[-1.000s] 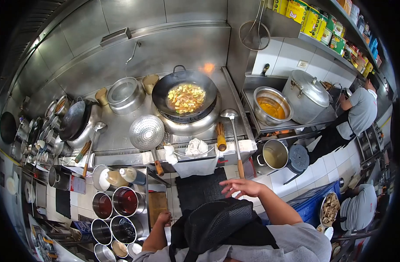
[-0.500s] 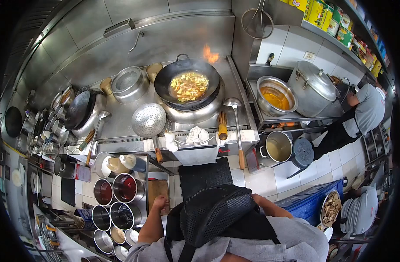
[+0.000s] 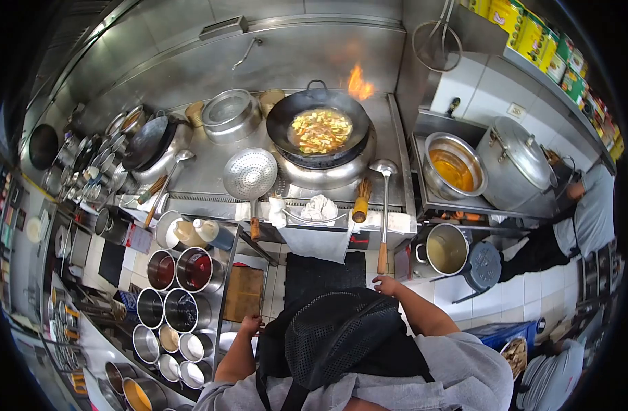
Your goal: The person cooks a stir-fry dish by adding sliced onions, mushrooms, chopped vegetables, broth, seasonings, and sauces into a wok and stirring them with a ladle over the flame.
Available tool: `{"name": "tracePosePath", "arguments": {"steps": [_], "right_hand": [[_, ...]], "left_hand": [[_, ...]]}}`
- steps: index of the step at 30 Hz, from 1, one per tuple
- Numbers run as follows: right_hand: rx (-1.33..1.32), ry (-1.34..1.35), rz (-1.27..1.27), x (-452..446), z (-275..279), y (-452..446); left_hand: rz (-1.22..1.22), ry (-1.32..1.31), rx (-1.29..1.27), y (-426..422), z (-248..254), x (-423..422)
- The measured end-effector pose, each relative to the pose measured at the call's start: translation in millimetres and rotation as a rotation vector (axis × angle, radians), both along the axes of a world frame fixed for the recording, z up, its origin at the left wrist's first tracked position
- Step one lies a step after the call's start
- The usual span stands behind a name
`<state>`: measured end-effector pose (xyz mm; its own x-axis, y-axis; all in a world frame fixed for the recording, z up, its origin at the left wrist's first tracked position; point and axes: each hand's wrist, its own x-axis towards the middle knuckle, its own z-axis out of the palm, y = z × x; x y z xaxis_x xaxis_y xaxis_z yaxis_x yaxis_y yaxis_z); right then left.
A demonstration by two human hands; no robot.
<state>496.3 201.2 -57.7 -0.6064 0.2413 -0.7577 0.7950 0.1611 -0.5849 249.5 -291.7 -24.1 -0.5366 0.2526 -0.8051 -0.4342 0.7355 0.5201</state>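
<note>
My right hand (image 3: 388, 285) is in the air just below the wooden handle of a ladle (image 3: 382, 257), fingers partly stretched and apart from it. My left hand (image 3: 251, 325) hangs beside the side counter near a wooden cutting board (image 3: 243, 291), fingers loosely bent, nothing visible in it. A black wok (image 3: 286, 133) sits on the round burner ahead, with yellow and brown food pieces (image 3: 321, 131) in bubbling liquid. Flame (image 3: 360, 83) rises behind it. A perforated skimmer (image 3: 250, 174), a crumpled white cloth (image 3: 319, 207) and a bamboo brush (image 3: 360, 202) lie along the stove's front.
Pots of sauces and powders (image 3: 194, 268) stand at the left. To the right are a bowl of orange liquid (image 3: 454, 164), a lidded pot (image 3: 516, 161), a floor-level pot (image 3: 445, 250) and a stool (image 3: 484, 264). A co-worker (image 3: 591, 209) stands at far right.
My right hand has come forward from beside my body toward the ladle's handle. My left hand has dropped slightly lower in view. The camera view has shifted, and the flame looks larger.
</note>
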Motion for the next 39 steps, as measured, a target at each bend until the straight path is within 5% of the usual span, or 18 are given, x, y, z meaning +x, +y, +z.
{"name": "tracePosePath", "arguments": {"steps": [6, 8, 9, 11, 16, 19, 22, 24, 27, 30, 32, 39], "right_hand": [[0.12, 0.093, 0.346, 28.6, -77.3, 19.8], [-0.142, 0.094, 0.176, 55.0, -188.3, 34.8], [0.023, 0.142, 0.426, 55.6, -161.9, 30.6], [-0.355, 0.198, 0.021, 77.1, -220.2, 36.1], [-0.255, 0.246, 0.184, 92.0, -191.6, 41.1], [0.108, 0.39, 0.443, 90.3, -138.7, 47.2], [-0.083, 0.105, 0.106, 90.6, -118.9, 48.3], [0.184, 0.361, 0.455, 99.4, -108.9, 54.1], [0.098, 0.344, 0.314, 111.6, -122.0, 51.5], [-0.311, 0.059, -0.195, 118.5, -136.9, 44.0], [0.019, -0.089, 0.043, 112.7, -71.6, 24.1], [0.003, -0.054, 0.059, 109.6, -56.0, 10.8]], "left_hand": [[0.085, 0.033, -0.089, -4.1, -2.3, 38.3], [0.151, 0.01, -0.073, -14.2, -31.8, 48.7], [0.159, -0.01, -0.07, -21.4, -53.8, 54.8], [0.128, -0.008, -0.102, -15.9, -51.1, 61.9], [0.107, -0.078, -0.055, -16.0, -74.1, 47.3], [0.011, -0.095, -0.047, 14.3, -33.0, 37.5], [-0.127, -0.012, -0.103, 44.4, 3.9, 32.5], [-0.148, 0.008, -0.086, 55.0, 7.7, 24.7], [-0.209, 0.051, -0.034, 67.5, 11.3, 16.5], [-0.249, 0.087, -0.024, 75.2, 12.5, 13.6], [-0.255, 0.091, -0.024, 74.5, 8.8, 12.7], [-0.188, -0.003, -0.066, 60.6, 5.0, 19.1]]}}
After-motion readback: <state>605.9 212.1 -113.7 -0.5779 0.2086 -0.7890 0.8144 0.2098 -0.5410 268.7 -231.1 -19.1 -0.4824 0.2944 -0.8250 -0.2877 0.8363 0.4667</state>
